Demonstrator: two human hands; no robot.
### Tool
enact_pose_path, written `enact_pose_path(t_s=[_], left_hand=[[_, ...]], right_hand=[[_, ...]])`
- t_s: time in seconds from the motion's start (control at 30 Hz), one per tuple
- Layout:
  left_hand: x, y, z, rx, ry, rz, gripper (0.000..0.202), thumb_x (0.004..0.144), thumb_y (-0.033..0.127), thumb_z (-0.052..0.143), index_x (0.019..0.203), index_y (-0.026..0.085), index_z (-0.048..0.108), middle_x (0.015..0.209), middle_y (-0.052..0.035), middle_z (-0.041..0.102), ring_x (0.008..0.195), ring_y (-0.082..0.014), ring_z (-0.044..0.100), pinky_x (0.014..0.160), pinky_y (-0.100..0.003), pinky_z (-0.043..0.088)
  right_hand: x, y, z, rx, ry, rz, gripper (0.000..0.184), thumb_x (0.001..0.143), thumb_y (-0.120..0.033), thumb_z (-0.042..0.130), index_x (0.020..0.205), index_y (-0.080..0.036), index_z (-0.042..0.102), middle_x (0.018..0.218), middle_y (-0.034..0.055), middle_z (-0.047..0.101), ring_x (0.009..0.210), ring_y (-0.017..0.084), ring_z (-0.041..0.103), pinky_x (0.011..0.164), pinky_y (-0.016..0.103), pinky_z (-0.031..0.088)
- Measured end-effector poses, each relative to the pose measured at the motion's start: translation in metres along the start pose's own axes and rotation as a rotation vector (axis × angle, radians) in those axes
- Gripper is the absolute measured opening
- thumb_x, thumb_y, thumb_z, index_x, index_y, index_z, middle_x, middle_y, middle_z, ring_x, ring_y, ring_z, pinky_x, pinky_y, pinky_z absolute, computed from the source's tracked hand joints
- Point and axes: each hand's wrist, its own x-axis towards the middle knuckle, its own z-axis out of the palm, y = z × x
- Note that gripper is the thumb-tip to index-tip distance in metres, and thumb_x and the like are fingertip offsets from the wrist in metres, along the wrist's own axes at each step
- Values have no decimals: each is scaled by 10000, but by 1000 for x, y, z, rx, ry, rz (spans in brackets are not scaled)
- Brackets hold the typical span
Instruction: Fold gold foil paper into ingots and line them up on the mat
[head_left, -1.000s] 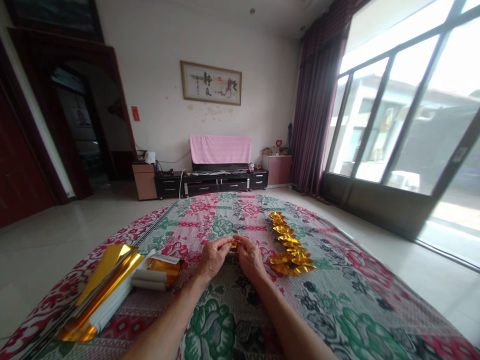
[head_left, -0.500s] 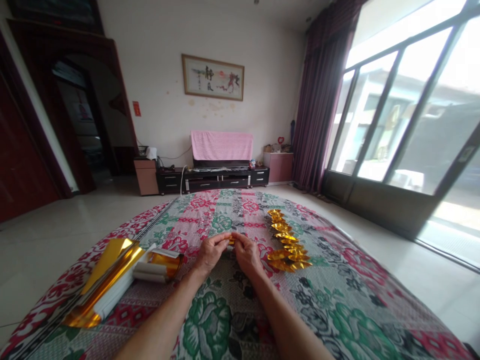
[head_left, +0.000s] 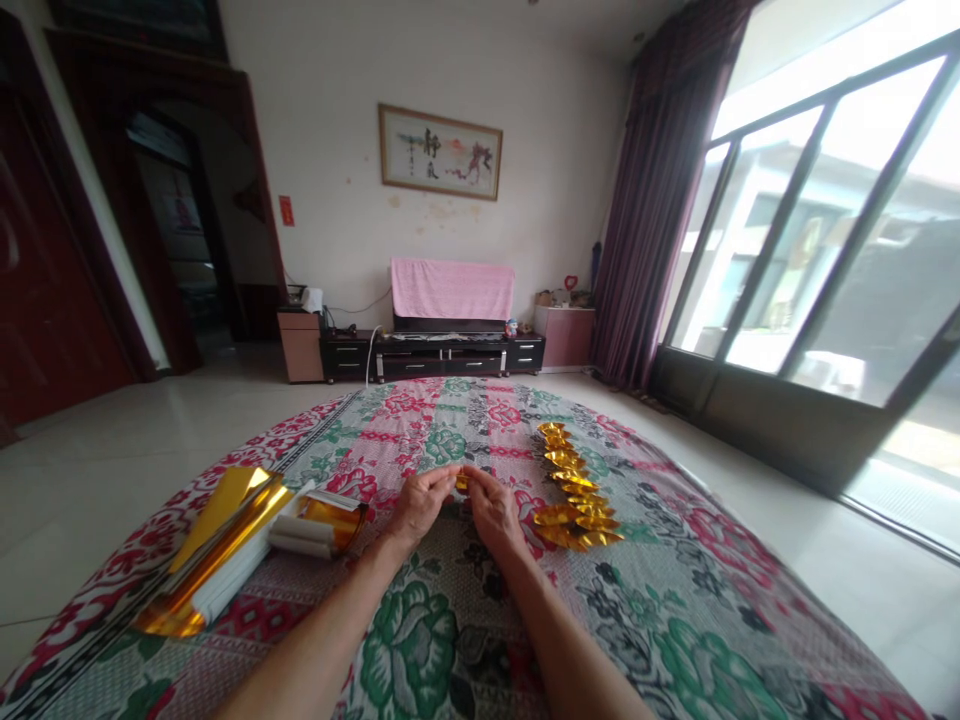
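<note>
My left hand (head_left: 418,505) and my right hand (head_left: 489,508) meet over the middle of a flowered cloth (head_left: 450,640). Both pinch a small piece of gold foil paper (head_left: 462,482) between their fingertips. Most of the piece is hidden by the fingers. To the right of my right hand lies a row of folded gold paper ingots (head_left: 574,488), running away from me. To the left of my left hand lies a stack of gold foil sheets (head_left: 217,550), some curled up with white backs showing.
The cloth covers a round surface with pale tiled floor (head_left: 112,470) around it. A low dark TV cabinet (head_left: 442,355) with a pink cover stands against the far wall. Tall windows (head_left: 825,250) and a purple curtain are on the right, a dark doorway on the left.
Both hands have kept their pinch on the small gold piece, with only slight finger movement. The camera has shifted a little, so the room appears moved rightward.
</note>
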Motion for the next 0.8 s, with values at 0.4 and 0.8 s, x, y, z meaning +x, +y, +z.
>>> enact_pose_path(t_s=[0.4, 0.8], left_hand=[[-1, 2, 0, 9, -16, 7, 370, 764, 333, 504, 1038, 130, 647, 1011, -68, 683, 907, -197, 639, 745, -288, 541], [0, 3, 1, 91, -26, 77, 336, 766, 327, 496, 983, 143, 674, 986, -65, 691, 920, -199, 637, 847, -314, 504]], right_hand=[[-2, -4, -2, -48, -42, -35, 351, 833, -301, 374, 1023, -178, 642, 920, 55, 693, 792, 174, 655, 717, 278, 521], [-1, -2, -2, -82, -33, -45, 361, 839, -309, 359, 1009, -193, 656, 904, 49, 697, 798, 170, 650, 702, 256, 509]])
